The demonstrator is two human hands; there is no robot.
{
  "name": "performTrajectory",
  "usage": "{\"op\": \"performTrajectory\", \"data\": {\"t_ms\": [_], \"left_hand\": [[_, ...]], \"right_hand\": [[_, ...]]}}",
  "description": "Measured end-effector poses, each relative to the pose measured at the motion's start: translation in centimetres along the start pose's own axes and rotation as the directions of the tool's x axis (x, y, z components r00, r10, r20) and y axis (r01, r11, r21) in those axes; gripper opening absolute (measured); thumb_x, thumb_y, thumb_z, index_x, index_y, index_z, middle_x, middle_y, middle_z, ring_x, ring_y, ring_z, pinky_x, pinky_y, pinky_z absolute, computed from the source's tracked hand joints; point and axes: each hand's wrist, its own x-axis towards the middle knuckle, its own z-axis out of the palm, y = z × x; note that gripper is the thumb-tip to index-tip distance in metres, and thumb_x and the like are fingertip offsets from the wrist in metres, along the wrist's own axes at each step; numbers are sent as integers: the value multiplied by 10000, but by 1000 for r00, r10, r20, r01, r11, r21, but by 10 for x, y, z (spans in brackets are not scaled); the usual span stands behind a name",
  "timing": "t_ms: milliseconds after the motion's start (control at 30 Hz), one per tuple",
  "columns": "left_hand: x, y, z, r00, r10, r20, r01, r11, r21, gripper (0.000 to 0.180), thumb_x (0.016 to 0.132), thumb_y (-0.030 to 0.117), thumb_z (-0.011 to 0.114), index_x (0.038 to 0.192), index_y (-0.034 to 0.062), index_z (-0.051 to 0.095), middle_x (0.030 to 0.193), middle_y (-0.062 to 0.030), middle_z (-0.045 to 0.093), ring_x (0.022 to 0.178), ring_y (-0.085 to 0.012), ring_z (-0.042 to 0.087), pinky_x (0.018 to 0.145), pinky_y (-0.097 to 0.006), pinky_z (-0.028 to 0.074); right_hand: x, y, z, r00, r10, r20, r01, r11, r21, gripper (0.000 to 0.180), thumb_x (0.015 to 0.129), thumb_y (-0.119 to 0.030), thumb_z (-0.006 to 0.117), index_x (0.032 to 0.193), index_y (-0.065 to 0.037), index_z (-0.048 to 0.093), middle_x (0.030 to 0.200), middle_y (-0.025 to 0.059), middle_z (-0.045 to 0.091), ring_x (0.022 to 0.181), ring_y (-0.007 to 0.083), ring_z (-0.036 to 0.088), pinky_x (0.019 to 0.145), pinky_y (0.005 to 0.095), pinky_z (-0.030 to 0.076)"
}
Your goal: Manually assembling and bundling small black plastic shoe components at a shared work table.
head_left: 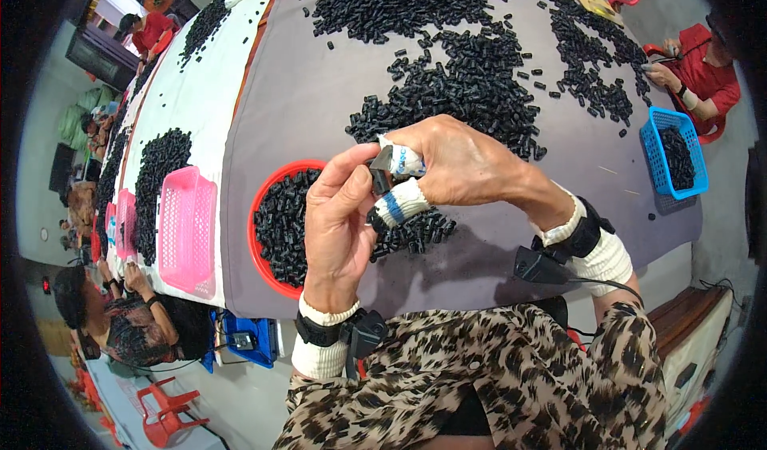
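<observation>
My left hand (339, 226) is closed in a pinch, thumb against forefinger, on a small black cylindrical piece (381, 180). My right hand (467, 162) meets it at the fingertips, its fingers bent together at the same piece. White wrapping (403, 204) with a blue stripe covers a digit of that hand, and more white wrapping (406, 162) shows just above. A dark, flat-looking bit sits between the fingertips; whether it is part of the piece or a small tool I cannot make out. Below the hands stands a round red tray (257, 252) heaped with similar black pieces.
A large pile of black pieces (455, 90) spreads over the grey-covered table (276, 106). A pink basket (188, 230) stands at left, a blue basket (675, 150) holding pieces at right. A person in red (707, 74) sits at right; another person (120, 314) sits at left.
</observation>
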Motion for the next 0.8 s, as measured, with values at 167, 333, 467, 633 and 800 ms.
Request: {"op": "performTrajectory", "data": {"t_ms": [167, 333, 467, 633, 800], "left_hand": [[0, -1, 0, 1000, 1, -2, -1, 1000, 9, 231, 852, 61, 552, 1064, -31, 557, 988, -113, 614, 891, -179, 606, 788, -304, 503], [0, -2, 2, 1000, 4, -13, -3, 1000, 20, 230, 853, 63, 551, 1064, -30, 558, 991, -110, 613, 888, -174, 605, 789, -299, 502], [0, -5, 0, 999, -12, -35, 13, 1000, 14, 265, 855, 53, 538, 1101, -39, 513, 990, -126, 603, 899, -204, 609, 795, -316, 515], [0, -7, -4, 999, -2, -33, 3, 1000, 21, 264, 844, 40, 551, 1094, -39, 520, 988, -120, 605, 898, -200, 610, 797, -311, 516], [0, -8, -7, 1000, -8, -24, 9, 999, 36, 246, 844, 29, 544, 1082, -34, 527, 998, -120, 600, 900, -201, 605, 811, -318, 512]], "right_hand": [[0, 3, 0, 1000, -5, 8, 5, 1000, 20, 349, 645, -302, 717, 729, 3, 570, 603, 108, 568, 551, 192, 507, 559, 330, 415], [-1, 5, 0, 1000, -15, 10, 15, 1000, 2, 345, 659, -305, 701, 728, 6, 569, 604, 121, 569, 547, 205, 511, 561, 337, 421], [-2, 10, 1, 1000, 3, 9, -3, 1000, -9, 335, 666, -298, 690, 731, 8, 570, 615, 134, 578, 549, 222, 523, 563, 347, 424], [-2, 12, 2, 1000, -12, 18, 12, 1000, -19, 307, 693, -266, 652, 728, 26, 564, 622, 157, 582, 547, 256, 542, 557, 355, 427], [-4, 15, 4, 999, 12, 33, -10, 997, -75, 292, 704, -251, 689, 713, 0, 540, 589, 53, 531, 515, 137, 461, 484, 306, 372]]}}
